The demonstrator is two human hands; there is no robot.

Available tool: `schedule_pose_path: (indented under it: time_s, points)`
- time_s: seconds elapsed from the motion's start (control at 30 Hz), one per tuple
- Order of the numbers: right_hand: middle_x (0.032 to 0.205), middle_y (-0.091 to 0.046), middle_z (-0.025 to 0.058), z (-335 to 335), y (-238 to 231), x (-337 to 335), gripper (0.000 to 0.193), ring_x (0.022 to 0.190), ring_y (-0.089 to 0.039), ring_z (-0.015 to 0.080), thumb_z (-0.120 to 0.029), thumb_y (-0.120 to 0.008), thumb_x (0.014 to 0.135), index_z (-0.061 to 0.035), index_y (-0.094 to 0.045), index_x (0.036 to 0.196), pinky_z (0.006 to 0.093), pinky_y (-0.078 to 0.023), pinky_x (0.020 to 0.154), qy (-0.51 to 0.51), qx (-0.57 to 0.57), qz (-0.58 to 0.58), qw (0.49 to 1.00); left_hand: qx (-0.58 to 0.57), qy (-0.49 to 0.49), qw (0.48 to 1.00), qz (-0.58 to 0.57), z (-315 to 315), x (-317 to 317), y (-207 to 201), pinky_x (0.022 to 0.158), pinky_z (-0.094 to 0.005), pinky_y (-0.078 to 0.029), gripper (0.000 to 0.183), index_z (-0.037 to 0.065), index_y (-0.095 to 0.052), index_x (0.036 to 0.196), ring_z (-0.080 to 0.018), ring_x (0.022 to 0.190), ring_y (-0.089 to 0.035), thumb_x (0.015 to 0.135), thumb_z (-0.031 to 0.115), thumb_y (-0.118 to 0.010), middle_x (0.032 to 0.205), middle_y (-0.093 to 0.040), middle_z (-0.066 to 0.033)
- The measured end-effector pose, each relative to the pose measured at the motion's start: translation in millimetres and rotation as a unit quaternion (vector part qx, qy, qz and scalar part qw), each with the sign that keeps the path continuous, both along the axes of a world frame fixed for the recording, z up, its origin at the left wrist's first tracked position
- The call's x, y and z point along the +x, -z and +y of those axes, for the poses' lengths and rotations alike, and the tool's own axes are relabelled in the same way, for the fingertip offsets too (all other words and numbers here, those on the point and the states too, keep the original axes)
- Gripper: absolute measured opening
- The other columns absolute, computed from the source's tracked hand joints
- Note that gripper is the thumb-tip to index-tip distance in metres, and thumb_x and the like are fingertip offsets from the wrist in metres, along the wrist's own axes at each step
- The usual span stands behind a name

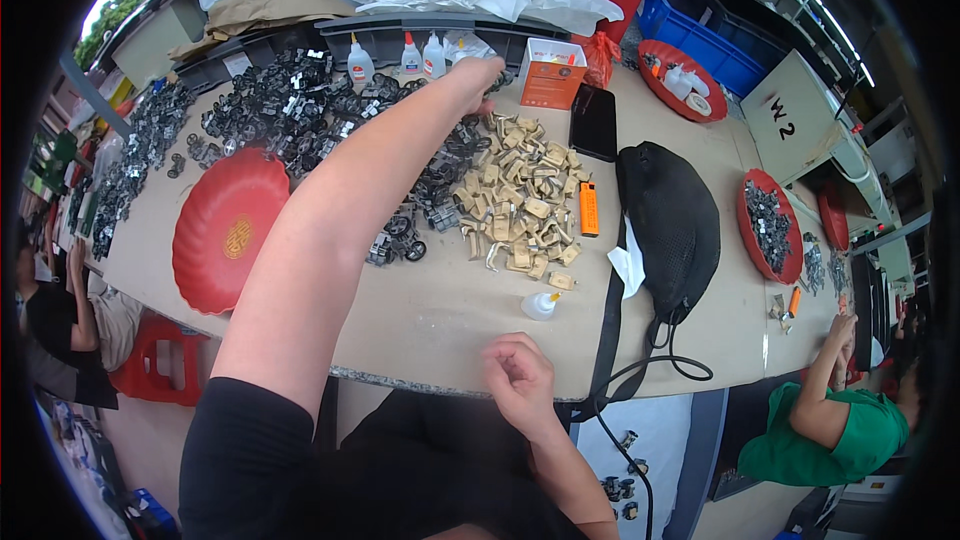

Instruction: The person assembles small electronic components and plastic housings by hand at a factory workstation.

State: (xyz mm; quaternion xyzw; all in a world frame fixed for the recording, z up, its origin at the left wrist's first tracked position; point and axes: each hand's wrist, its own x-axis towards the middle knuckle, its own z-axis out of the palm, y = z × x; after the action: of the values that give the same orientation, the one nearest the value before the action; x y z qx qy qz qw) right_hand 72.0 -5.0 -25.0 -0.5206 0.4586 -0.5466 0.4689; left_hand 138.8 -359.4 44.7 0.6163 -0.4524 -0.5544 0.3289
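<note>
My left arm stretches across the table, and my left hand (pixel 478 83) reaches the far edge of a heap of small black wheeled pieces (pixel 300 105), beside the orange-and-white box (pixel 553 78). Its fingers are mostly hidden. Close by lies a pile of small beige plastic pieces (pixel 520 195). My right hand (pixel 520 380) is at the table's near edge, fingers curled in, with nothing visible in them. Just beyond it stands a small white glue bottle (pixel 540 306). A red scalloped plate (pixel 230 230) sits left of my left arm.
Several glue bottles (pixel 361 62) stand at the back. On the right lie a black phone (pixel 593 123), an orange lighter (pixel 588 209) and a black bag (pixel 668 230) with straps. A red dish (pixel 770 225) holds dark pieces. A person in green (pixel 825 430) works at the far right.
</note>
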Motion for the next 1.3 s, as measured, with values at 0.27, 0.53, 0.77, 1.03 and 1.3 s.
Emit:
schedule_pose_path:
  time_s: [0.27, 0.53, 0.77, 1.03, 1.3]
  points:
    - [0.09, -0.047, 0.0048, 0.1, -0.5, -0.6, 0.014, 0.069, -0.047, 0.0064, 0.01, -0.048, 0.075, 0.0027, -0.054, 0.085, 0.0176, -0.039, 0.058, -0.001, -0.006, -0.003, 1.0, -0.026, -0.011, 0.988, 0.151, 11.3, 8.6, -15.1, 0.062, -0.0391, -0.053, 0.033, -0.005, -0.039, 0.109, -0.0325, 0.083, -0.055, 0.081, 0.01, -0.043, 0.106, -0.043, -0.0189]
    - [0.087, -0.049, 0.0073, 9.0, -9.1, 1.7, 0.009, 0.063, -0.049, 0.0088, 0.005, -0.047, 0.077, 0.0034, -0.053, 0.084, 0.0206, -0.041, 0.054, 0.03, -0.004, -0.036, 0.999, -0.148, 0.158, 0.97, 0.112, 154.2, 70.1, -11.3, 0.044, -0.0202, -0.041, 0.027, -0.001, -0.047, 0.104, -0.0098, 0.055, -0.05, 0.08, 0.009, -0.05, 0.085, -0.053, -0.0065]
    - [0.064, -0.048, 0.0046, 70.5, -155.1, 3.0, 0.012, 0.054, -0.044, 0.017, -0.018, -0.054, 0.069, -0.0087, -0.05, 0.062, 0.0252, -0.033, 0.045, -0.025, -0.434, -0.079, 0.897, -0.201, 0.118, 0.97, 0.072, 286.1, 147.7, 39.6, 0.054, -0.017, -0.04, 0.022, 0.001, -0.047, 0.104, -0.0023, 0.065, -0.047, 0.082, 0.006, -0.044, 0.084, -0.052, -0.0018]
    - [0.105, -0.052, 0.0062, 92.1, -226.9, 45.1, 0.032, 0.1, -0.047, 0.0174, -0.017, -0.054, 0.076, -0.0026, -0.05, 0.104, 0.03, -0.041, 0.083, -0.1, -0.722, -0.247, 0.638, -0.214, 0.018, 0.975, 0.059, 316.6, 179.4, 59.1, 0.057, -0.0174, -0.038, 0.021, 0.0, -0.05, 0.1, -0.0027, 0.063, -0.044, 0.08, 0.002, -0.044, 0.084, -0.052, -0.0023]
    - [0.108, -0.05, 0.0082, 108.3, -223.8, 44.9, 0.033, 0.101, -0.047, 0.0189, -0.013, -0.053, 0.076, -0.0011, -0.048, 0.106, 0.0293, -0.041, 0.084, -0.094, -0.761, -0.142, 0.626, -0.251, 0.051, 0.967, 0.006, 297.9, 166.2, 56.9, 0.055, -0.0173, -0.038, 0.021, 0.002, -0.052, 0.099, -0.0021, 0.06, -0.043, 0.079, 0.002, -0.047, 0.084, -0.051, -0.0009]
